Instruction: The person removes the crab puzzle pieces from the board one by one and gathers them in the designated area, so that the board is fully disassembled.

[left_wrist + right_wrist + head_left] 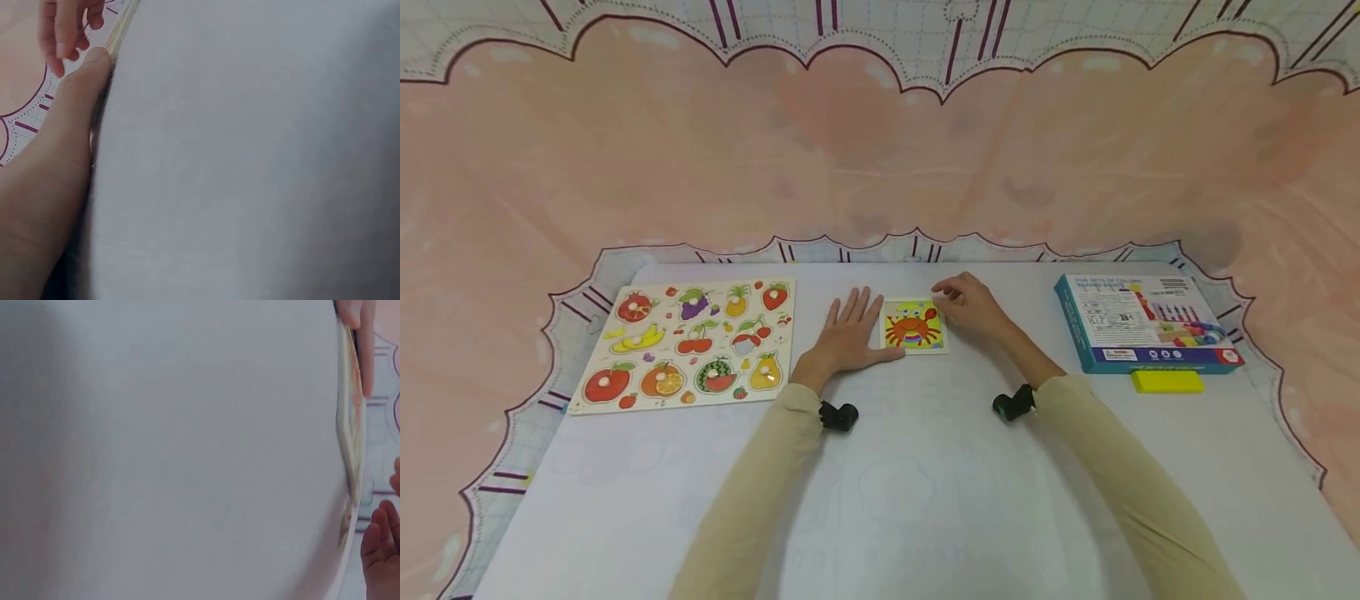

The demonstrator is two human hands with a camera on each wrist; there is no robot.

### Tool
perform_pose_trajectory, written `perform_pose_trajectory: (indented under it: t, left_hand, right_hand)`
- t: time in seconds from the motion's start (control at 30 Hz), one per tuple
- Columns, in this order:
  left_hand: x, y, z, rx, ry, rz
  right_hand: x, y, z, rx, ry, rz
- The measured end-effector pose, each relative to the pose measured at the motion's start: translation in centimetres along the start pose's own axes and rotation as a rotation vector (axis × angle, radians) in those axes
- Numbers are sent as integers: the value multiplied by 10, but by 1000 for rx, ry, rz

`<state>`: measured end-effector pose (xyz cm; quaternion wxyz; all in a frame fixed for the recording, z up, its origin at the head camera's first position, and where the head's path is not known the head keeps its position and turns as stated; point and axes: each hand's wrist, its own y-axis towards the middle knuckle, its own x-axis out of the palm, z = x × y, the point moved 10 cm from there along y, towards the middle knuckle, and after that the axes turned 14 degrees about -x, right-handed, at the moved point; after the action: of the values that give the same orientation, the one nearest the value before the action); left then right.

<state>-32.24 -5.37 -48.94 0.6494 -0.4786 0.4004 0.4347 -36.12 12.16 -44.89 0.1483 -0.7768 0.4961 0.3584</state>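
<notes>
A small square crab puzzle (913, 325) with a pale frame lies on the white table. My left hand (848, 335) rests beside it with fingers spread, the thumb reaching along its lower left edge. In the left wrist view the thumb (78, 94) shows at the puzzle's thin edge. My right hand (973, 307) hovers at the puzzle's upper right, fingers loosely bent and nothing seen between them. The right wrist view has the fingertips (378, 540) apart from the frame, above a small piece-like thing (345, 525) by its near end.
A fruit peg puzzle board (688, 343) lies left of my left hand. At the right sits a blue and white box (1142, 323), with a yellow block (1168, 382) against its front side. Scalloped patterned cloth (887, 167) hangs behind the table.
</notes>
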Motion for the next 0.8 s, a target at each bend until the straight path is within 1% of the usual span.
perform_pose_trajectory:
  t: [0.2, 0.27, 0.4, 0.63, 0.8]
  left_hand:
    - [-2, -2, 2, 13, 13, 6]
    - [-2, -2, 3, 12, 23, 4]
    - [-1, -2, 3, 7, 36, -3]
    - [0, 1, 2, 5, 31, -4]
    - [1, 1, 1, -2, 35, -8]
  right_hand:
    - [26, 15, -14, -35, 42, -117]
    - [32, 19, -17, -52, 36, -138]
    - [37, 23, -19, -67, 28, -141]
    - [42, 27, -19, -99, 4, -152]
    - [46, 26, -17, -90, -8, -184]
